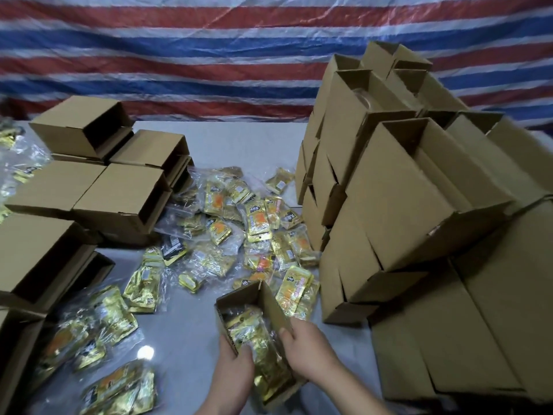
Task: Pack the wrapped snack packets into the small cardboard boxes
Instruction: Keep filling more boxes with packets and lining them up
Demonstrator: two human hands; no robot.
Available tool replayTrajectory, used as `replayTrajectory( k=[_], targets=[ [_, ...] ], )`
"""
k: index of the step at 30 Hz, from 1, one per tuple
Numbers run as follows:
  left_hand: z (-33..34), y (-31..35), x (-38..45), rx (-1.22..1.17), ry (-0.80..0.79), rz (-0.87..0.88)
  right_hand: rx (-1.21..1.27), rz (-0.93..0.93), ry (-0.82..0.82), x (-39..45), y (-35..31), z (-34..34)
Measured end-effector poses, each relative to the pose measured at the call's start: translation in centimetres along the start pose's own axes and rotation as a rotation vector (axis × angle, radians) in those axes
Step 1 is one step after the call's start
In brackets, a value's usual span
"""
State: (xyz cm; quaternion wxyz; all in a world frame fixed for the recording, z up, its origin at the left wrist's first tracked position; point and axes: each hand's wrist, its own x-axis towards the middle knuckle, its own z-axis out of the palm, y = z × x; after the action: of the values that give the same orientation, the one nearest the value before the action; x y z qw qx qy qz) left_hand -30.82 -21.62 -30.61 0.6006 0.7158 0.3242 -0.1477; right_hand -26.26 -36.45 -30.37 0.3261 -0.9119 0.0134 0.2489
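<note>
A small open cardboard box [270, 304] lies at the table's near edge, filled with gold-wrapped snack packets [257, 348]. My left hand [232, 372] grips its left wall, thumb inside on the packets. My right hand [309, 347] holds the right wall, thumb curled over the rim. A loose heap of gold and orange snack packets [254, 223] covers the table's middle. More packets [104, 322] lie at the near left.
A tall pile of open empty boxes [419, 205] fills the right side. Several boxes [119, 187] sit stacked along the left. A grey table [185, 324] carries everything, and a red, white and blue striped tarp [209, 55] hangs behind.
</note>
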Motion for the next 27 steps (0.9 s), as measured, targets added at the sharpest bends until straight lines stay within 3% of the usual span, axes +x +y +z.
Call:
replayTrajectory(
  k=[7,17,27],
  targets=[
    [5.0,1.6,-1.8,0.164,-0.188,0.049,-0.039,0.153,0.109,-3.6,5.0,-3.4],
    [13.6,0.5,-2.4,0.251,-0.475,-0.044,-0.126,0.313,0.239,-6.5,11.0,-6.7],
    [18.6,0.9,-2.3,0.303,-0.512,-0.039,-0.146,0.429,0.276,-5.6,13.3,-7.7]
  ],
)
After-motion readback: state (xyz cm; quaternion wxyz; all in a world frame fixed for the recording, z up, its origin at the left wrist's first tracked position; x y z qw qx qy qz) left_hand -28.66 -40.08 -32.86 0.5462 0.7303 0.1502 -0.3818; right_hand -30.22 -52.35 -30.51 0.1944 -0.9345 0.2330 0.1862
